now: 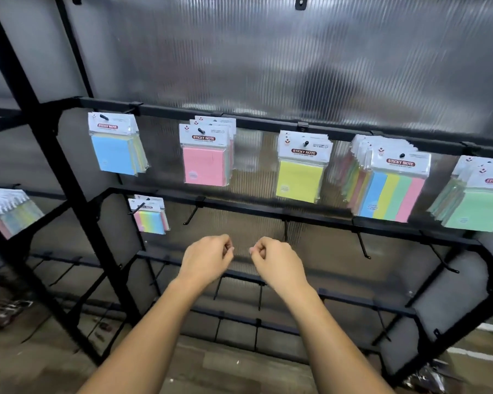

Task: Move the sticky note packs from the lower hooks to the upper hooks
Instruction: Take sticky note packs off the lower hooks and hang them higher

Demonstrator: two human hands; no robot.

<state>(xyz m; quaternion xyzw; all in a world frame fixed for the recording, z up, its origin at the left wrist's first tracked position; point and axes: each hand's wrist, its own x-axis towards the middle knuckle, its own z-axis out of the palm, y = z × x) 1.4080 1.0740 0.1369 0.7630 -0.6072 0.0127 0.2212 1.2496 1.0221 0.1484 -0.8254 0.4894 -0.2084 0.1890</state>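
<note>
Hands hover close together before the black rack (74,194). The left hand (207,258) and the right hand (278,261) both have the fingers curled shut, touching no pack. Blue pack (113,153), pink pack (204,164), yellow pack (299,180), striped pack (393,197) and green pack (478,209) hang on the upper hooks. One rainbow pack (150,220) hangs on the lower left hook.

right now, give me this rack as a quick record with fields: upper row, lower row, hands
upper row: blue packs, pink packs, yellow packs, four-colour packs, green packs, one hook each
lower row: rainbow packs on the leftmost hook; other lower hooks bare
left hand: fingers curled, holding nothing, in front of the lower row
right hand: curled, holding nothing, beside the left
side rack: more packs at far left
</note>
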